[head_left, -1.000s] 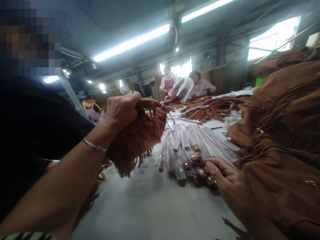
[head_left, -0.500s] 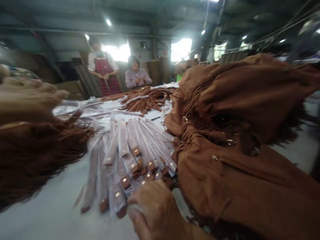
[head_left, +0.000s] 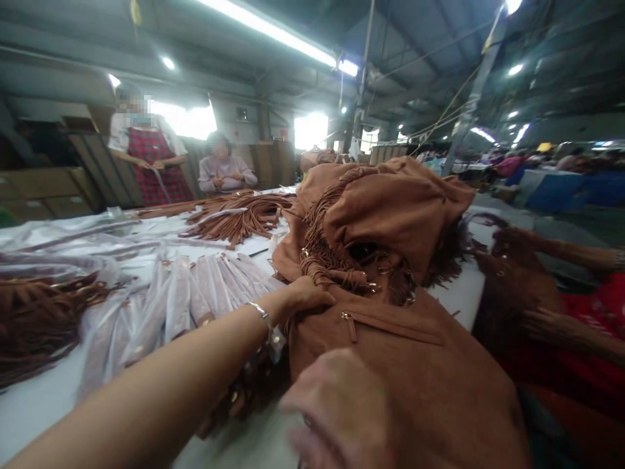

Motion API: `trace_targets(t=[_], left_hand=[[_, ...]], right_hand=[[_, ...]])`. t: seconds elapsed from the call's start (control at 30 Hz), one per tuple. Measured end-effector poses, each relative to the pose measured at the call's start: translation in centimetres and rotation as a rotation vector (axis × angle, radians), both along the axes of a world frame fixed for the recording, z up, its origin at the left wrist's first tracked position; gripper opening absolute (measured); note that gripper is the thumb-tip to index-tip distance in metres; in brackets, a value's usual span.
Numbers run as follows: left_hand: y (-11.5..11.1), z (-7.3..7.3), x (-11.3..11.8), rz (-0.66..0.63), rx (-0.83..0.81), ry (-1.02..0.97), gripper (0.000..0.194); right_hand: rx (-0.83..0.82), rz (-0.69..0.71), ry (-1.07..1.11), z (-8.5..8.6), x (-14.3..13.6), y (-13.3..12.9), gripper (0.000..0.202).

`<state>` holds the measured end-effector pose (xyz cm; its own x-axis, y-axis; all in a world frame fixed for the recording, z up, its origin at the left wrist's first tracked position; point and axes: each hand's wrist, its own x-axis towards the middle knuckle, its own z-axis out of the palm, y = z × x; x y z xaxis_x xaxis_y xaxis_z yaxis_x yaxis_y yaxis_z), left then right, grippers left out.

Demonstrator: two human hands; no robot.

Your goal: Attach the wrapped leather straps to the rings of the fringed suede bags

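Note:
A brown suede-like bag [head_left: 390, 365] with a short zip and long fringe lies in front of me on the right. My left hand [head_left: 311, 296], a silver bracelet at its wrist, reaches across and grips the bag's upper left edge; some of its fingers are hidden. My right hand [head_left: 346, 407] is blurred by motion over the bag's near left side. Its fingers look bent, but what lies between them is not clear. Left of the bag, brown straps in clear plastic sleeves [head_left: 178, 296] are spread out, partly behind my left forearm.
More brown bags [head_left: 385, 202] are heaped behind the near one. Loose brown straps [head_left: 244, 215] fan out farther back on the white table [head_left: 29, 417]. Fringed pieces [head_left: 39, 326] lie far left. At right, another person's hands [head_left: 547, 319] handle a brown item. Two people are across the table.
The view has swung right. My left hand has come from the far left over to the bag. My right hand has left the sleeved straps and is now over the bag's near side.

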<state>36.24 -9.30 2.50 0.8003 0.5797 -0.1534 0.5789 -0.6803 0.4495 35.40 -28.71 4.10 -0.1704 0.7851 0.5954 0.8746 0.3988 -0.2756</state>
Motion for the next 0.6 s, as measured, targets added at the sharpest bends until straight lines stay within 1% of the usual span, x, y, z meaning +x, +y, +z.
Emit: trace_targets(t=[0.07,0.1,0.13,0.17,0.2,0.23,0.27,0.33,0.4,0.43,0.5,0.6], left_hand=[[-0.6,0.4,-0.2,0.022,0.024,-0.042,0.021],[-1.2,0.9,-0.6,0.032,0.056,-0.069,0.018],[-2.0,1.5,-1.1,0.042,0.098,-0.100,0.017],[-2.9,2.3,-1.7,0.053,0.145,-0.134,0.017],[-4.0,3.3,-2.3,0.067,0.191,-0.169,0.018],[-5.2,4.3,-3.1,0.078,0.244,-0.201,0.020],[-6.4,5.3,-3.9,0.082,0.305,-0.223,0.021],[-8.8,7.4,-5.4,0.065,0.441,-0.226,0.020],[-10.9,9.4,-7.0,0.041,0.578,-0.201,0.019],[-11.7,10.4,-7.9,0.044,0.631,-0.191,0.018],[-12.9,12.4,-9.9,0.088,0.680,-0.187,0.023],[-13.9,14.9,-13.9,0.157,0.649,-0.260,0.039]], right_hand=[[-0.122,-0.358,0.074,1.4,5.9,-1.2,0.020],[-0.195,-0.467,0.065,1.8,8.9,-1.7,0.021],[-0.277,-0.536,0.039,2.1,11.5,-2.0,0.027],[-0.379,-0.550,0.001,2.1,13.8,-2.3,0.035],[-0.481,-0.526,-0.041,2.0,15.5,-2.5,0.043],[-0.560,-0.492,-0.066,1.8,16.7,-2.7,0.048],[-0.614,-0.453,-0.090,1.6,17.2,-2.8,0.050],[-0.623,-0.376,-0.121,1.5,16.8,-3.2,0.044],[-0.547,-0.299,-0.141,2.1,15.2,-3.7,0.032],[-0.512,-0.261,-0.143,2.7,14.1,-4.0,0.026],[-0.490,-0.203,-0.133,4.4,11.9,-5.0,0.017],[-0.540,-0.158,-0.118,7.2,8.2,-7.2,0.013]])
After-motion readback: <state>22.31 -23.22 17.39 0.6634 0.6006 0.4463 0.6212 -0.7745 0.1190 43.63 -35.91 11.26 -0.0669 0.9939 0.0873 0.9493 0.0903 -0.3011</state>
